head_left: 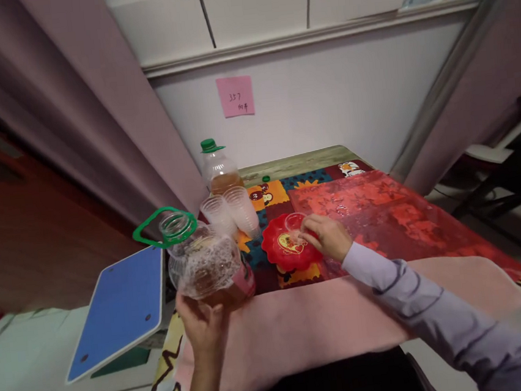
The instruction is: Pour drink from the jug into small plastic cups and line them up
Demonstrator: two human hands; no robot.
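My left hand point(203, 324) is wrapped round the lower side of a big clear plastic jug point(210, 268). Brown liquid with foam on top fills part of it, and its uncapped neck carries a green ring handle point(141, 230). With the fingers of my right hand point(329, 236) I grip a small clear plastic cup point(294, 222) at or just above a red scalloped plate point(276, 258). Whether the cup touches the plate I cannot tell. Two stacks of clear plastic cups, a left stack point(219, 215) and a right stack point(242, 212), stand behind the jug.
A second jug point(224, 171) with a green cap stands at the back left, near a loose green cap point(265, 178). A pink cloth point(296, 333) covers the front of the patterned tablecloth point(410, 218). Left of the table is a blue board point(119, 307).
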